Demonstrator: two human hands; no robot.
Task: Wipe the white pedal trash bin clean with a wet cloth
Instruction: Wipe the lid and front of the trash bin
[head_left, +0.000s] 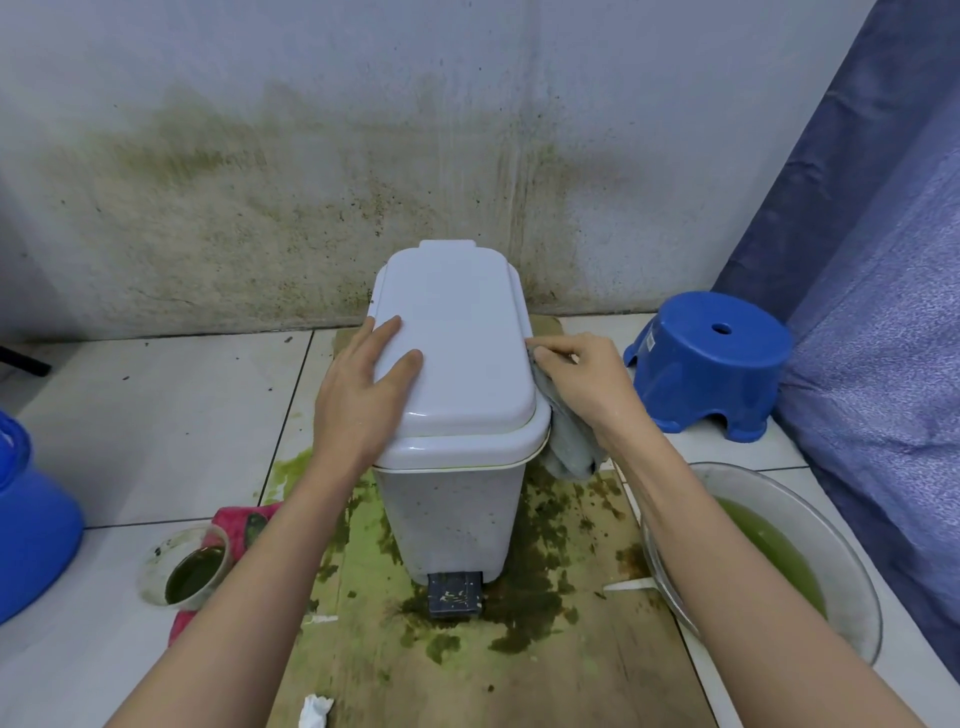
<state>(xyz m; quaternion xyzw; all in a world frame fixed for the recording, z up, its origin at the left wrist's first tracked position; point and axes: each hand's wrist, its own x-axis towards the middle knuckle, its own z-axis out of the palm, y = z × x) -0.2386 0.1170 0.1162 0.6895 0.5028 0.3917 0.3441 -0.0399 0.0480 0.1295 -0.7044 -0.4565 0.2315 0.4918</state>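
White pedal trash bin (457, 415) stood upright on stained board (519, 649); left hand (363, 384) lay flat on bin lid; right hand (582, 379) gripped wet cloth (569, 447) against bin's right side; risk: hard sideways wiping could tip bin.

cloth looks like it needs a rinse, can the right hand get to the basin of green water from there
Probably yes: the basin sits open-topped beside the right forearm, nothing covering it. The right hand would need to leave the bin, cloth in its fingers.

Smooth glossy white plastic bin (457, 364), limp grey cloth (569, 447) at its right, stained matt wooden board (519, 649) beneath, glossy blue plastic stool (711, 364) far right
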